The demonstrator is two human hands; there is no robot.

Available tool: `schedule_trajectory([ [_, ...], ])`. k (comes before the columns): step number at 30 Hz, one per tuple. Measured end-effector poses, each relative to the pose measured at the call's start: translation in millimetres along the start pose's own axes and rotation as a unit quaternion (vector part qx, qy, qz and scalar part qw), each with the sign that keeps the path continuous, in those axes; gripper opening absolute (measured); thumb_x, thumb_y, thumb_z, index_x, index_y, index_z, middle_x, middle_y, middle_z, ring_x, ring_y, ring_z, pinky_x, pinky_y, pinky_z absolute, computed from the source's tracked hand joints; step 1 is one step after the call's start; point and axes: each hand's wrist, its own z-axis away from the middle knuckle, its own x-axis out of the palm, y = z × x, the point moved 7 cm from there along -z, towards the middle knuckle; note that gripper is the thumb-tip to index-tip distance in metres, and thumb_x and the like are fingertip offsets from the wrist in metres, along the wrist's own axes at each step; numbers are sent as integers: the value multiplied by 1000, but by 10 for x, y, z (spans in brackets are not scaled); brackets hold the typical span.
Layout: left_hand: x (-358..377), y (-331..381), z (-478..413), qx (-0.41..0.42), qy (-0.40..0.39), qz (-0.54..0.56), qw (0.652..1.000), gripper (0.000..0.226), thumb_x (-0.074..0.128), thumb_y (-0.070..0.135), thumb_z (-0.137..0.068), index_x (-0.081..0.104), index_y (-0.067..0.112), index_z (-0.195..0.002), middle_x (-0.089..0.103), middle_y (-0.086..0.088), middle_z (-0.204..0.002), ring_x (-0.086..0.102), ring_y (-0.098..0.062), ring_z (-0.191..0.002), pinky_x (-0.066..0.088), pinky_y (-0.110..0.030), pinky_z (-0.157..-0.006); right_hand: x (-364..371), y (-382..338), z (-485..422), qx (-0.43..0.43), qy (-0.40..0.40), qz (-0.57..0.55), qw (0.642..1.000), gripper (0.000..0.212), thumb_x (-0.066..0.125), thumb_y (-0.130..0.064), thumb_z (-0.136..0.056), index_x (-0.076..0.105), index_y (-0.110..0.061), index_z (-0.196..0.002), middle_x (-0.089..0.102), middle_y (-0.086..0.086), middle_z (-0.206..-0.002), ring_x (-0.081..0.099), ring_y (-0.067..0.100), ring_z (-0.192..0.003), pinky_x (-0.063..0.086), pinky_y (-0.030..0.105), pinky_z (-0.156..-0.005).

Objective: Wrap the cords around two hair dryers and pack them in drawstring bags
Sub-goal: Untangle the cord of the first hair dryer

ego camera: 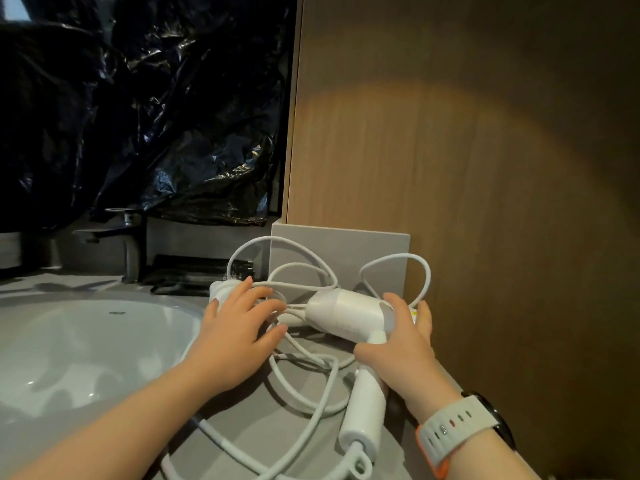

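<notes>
Dryer [346, 311] gripped by right hand [398, 344] at the bench's [249, 420] right edge; left hand [239, 334] (fingers spread) rests on cords [428, 271].

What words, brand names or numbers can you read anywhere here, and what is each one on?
No text here is legible.
Sink: a small dark brand mark on its far inner wall, too small and blurred to read.
Yellow tag behind the fingers of the right hand, which holds the hair dryer: mostly hidden, unreadable.
Watch strap: no lettering visible.
</notes>
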Motion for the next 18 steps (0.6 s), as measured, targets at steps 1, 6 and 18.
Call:
schedule_trajectory([
  [1, -19, 2, 7, 2, 6, 4, 1000, 70, 13, 69, -70, 49, 42, -124, 34, 21, -141, 1, -6, -143, 16, -50, -114, -3, -9, 1, 2, 2, -14, 1000, 78, 65, -9, -73, 29, -48, -130, -12, -18, -149, 34, 32, -122, 46, 41, -92],
  [6, -82, 2, 16, -1, 19, 24, 1000, 77, 11, 69, -66, 51, 39, -124, 39, 19, -138, 6, -7, -143, 20, -47, -113, -110, -69, 40, -34, 25, 93, 995, 42, 56, -22, -88, 43, -41, -122, 8, -10, -153, 24, 29, -132, 37, 45, -103],
  [18, -65, -10, -3, 17, 27, -7, 999, 76, 16, 70, -68, 55, 35, -123, 45, 15, -136, 12, -11, -143, 24, -47, -113, -103, -52, 93, -109, -79, 317, 939, 47, 51, -16, -91, 43, -53, -118, -3, -13, -151, 10, 36, -133, 19, 49, -112],
])
